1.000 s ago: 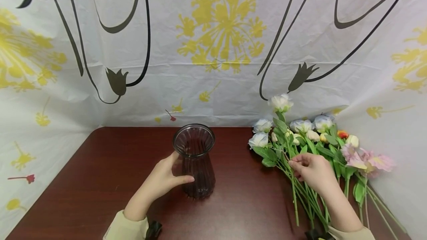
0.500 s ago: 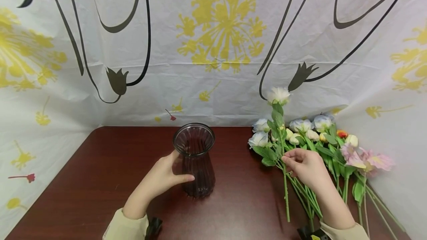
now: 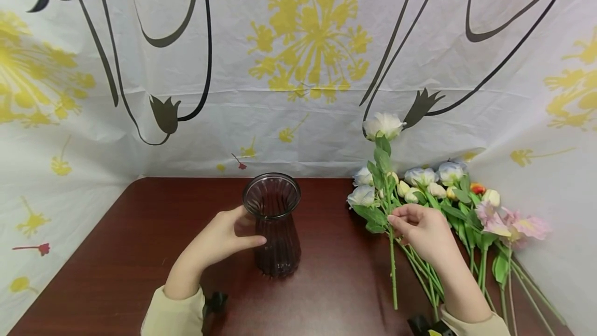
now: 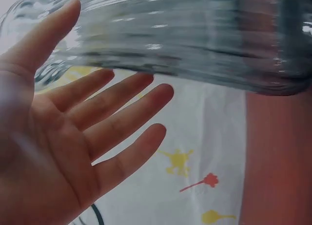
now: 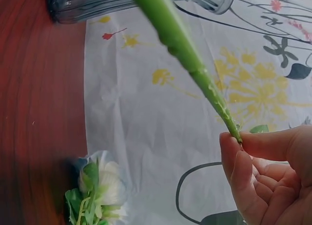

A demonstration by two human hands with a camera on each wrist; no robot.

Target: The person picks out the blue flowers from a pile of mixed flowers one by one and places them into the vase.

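Clearly, right hand (image 3: 422,227) pinches white flower (image 3: 382,159); left hand (image 3: 224,233) (fingers spread) flanks vase (image 3: 278,245).

Vase (image 3: 278,248) on the table (image 3: 333,284), left of the flowers (image 3: 437,191), before the cloth (image 3: 228,61)

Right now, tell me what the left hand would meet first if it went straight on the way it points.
Most likely the glass vase: the left hand points toward its side, and the thumb overlaps it in the head view. Whether they touch is unclear.
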